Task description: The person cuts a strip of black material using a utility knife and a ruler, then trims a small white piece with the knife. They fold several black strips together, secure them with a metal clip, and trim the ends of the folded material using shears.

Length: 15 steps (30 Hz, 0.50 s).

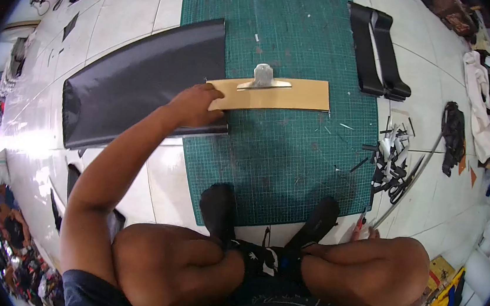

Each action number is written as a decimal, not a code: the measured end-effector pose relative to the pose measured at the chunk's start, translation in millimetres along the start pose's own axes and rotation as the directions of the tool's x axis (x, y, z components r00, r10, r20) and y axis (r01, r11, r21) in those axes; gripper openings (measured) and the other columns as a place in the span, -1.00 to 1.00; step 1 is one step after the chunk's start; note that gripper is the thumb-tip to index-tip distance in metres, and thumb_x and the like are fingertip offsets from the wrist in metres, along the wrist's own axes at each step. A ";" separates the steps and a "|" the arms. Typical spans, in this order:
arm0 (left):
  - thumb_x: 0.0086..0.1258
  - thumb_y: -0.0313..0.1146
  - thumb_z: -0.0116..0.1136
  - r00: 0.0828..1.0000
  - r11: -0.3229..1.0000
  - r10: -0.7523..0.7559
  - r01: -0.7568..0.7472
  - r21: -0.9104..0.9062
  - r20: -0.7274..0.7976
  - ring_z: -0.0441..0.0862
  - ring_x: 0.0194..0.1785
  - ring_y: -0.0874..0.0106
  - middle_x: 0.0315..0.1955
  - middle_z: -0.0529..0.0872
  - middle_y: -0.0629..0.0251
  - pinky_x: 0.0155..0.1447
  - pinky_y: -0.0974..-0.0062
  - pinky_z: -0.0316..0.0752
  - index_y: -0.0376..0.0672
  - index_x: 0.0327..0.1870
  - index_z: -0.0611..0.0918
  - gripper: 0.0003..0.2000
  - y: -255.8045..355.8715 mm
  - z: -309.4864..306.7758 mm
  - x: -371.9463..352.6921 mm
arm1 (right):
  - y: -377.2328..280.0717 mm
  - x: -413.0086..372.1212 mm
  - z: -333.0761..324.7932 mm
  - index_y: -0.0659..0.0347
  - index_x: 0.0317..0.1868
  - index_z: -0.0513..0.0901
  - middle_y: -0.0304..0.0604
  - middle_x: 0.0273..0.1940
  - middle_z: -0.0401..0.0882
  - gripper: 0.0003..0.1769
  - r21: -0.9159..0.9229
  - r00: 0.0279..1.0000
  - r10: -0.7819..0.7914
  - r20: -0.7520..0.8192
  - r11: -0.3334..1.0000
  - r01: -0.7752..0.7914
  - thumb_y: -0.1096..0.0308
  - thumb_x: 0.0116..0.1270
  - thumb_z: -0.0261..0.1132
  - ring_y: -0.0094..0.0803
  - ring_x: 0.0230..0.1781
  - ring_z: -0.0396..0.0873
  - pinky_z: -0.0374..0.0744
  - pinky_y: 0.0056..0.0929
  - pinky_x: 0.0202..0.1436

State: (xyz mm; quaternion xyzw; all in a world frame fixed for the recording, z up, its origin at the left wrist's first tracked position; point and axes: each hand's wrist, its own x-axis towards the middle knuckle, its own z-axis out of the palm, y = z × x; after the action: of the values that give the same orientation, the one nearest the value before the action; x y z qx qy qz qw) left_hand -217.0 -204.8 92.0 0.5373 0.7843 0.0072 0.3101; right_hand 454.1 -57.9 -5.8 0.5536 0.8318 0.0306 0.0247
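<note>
Left hand [193, 104] outstretched, palm down — touching board [280, 94]

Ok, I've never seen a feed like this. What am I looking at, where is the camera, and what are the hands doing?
There is no machine here, just a person working with bare hands. The single picture comes from a camera on their head, looking down past their knees, and the wide lens bends the edges. They crouch on a tiled floor at the near edge of a green cutting mat. On the mat lies a tan board with a metal handle on top. A black sheet lies partly on the mat and partly on the floor. The left hand rests on the board's left end, where it overlaps the sheet. The right hand is mostly hidden by the knee, so what it holds is unclear. Black strips and scraps lie to the right.
</note>
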 end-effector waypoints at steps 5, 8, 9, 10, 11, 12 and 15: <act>0.36 -0.14 0.25 0.966 0.997 0.075 -0.081 -0.015 -0.249 0.40 0.37 0.03 0.30 0.45 -0.02 0.43 0.14 0.32 -0.24 0.30 0.47 -0.45 -6.8 28.5 66.5 | -33.6 56.0 -109.4 0.24 0.30 0.40 0.05 0.33 0.34 -0.45 0.284 0.997 0.058 -0.057 0.958 -0.040 0.37 0.36 0.34 -0.02 0.14 0.52 0.57 -0.23 0.16; 0.30 -0.13 0.32 0.999 0.997 0.011 -0.008 0.072 -0.035 0.44 0.31 0.03 0.20 0.52 -0.01 0.40 0.11 0.34 -0.25 0.27 0.48 -0.42 5.9 15.1 74.5 | -74.2 120.8 -191.7 0.26 0.21 0.45 0.01 0.12 0.52 -0.55 0.364 0.980 -0.152 0.125 0.926 0.097 0.43 0.34 0.34 -0.15 -0.03 0.62 0.65 -0.31 -0.17; 0.27 -0.13 0.35 0.999 0.998 0.014 -0.011 0.070 -0.050 0.45 0.29 0.04 0.17 0.53 -0.01 0.38 0.10 0.35 -0.25 0.26 0.49 -0.41 3.0 19.5 78.1 | -90.7 139.4 -211.9 0.25 0.18 0.46 0.01 0.08 0.53 -0.55 0.302 0.946 -0.281 0.160 0.927 0.224 0.42 0.32 0.36 -0.15 -0.11 0.64 0.64 -0.30 -0.28; 0.24 -0.13 0.38 0.998 0.998 0.016 -0.011 0.069 -0.064 0.47 0.28 0.04 0.14 0.54 -0.01 0.37 0.09 0.35 -0.25 0.24 0.50 -0.40 -1.6 25.3 82.8 | -103.2 157.1 -224.2 0.23 0.16 0.48 -0.01 0.06 0.55 -0.56 0.254 0.909 -0.331 0.254 0.929 0.268 0.41 0.30 0.37 -0.14 -0.13 0.65 0.64 -0.30 -0.24; 0.21 -0.12 0.41 0.997 0.997 0.018 -0.013 0.073 -0.080 0.48 0.26 0.05 0.11 0.55 -0.01 0.35 0.08 0.36 -0.25 0.23 0.51 -0.39 -5.5 26.9 86.7 | -113.4 174.3 -228.3 0.18 0.15 0.49 -0.04 0.05 0.57 -0.57 0.244 0.834 -0.475 0.282 0.876 0.416 0.36 0.31 0.37 -0.12 -0.14 0.66 0.64 -0.27 -0.19; 0.18 -0.12 0.43 0.998 0.998 -0.007 0.011 0.066 -0.055 0.48 0.26 0.05 0.11 0.55 -0.02 0.34 0.08 0.37 -0.24 0.21 0.52 -0.38 -6.5 25.5 87.5 | -134.1 189.8 -232.9 0.15 0.13 0.50 -0.06 0.04 0.57 -0.59 0.241 0.760 -0.570 0.314 0.822 0.517 0.32 0.31 0.37 -0.09 -0.13 0.66 0.64 -0.22 -0.13; 0.11 -0.11 0.48 0.999 0.999 -0.034 0.034 0.017 0.015 0.47 0.26 0.04 0.13 0.54 -0.03 0.32 0.08 0.39 -0.25 0.18 0.52 -0.35 -2.1 26.3 92.9 | -208.4 232.6 -217.0 0.12 0.16 0.50 -0.07 0.00 0.55 -0.56 0.227 0.616 -0.683 0.393 0.721 0.654 0.29 0.30 0.37 -0.09 -0.09 0.65 0.64 -0.16 -0.08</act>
State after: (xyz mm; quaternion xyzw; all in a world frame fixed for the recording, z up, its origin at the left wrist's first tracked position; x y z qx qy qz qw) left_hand -227.1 -135.5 25.6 0.5266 0.7909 -0.0089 0.3116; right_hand 156.4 71.3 192.5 0.1957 0.9486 -0.1352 0.2089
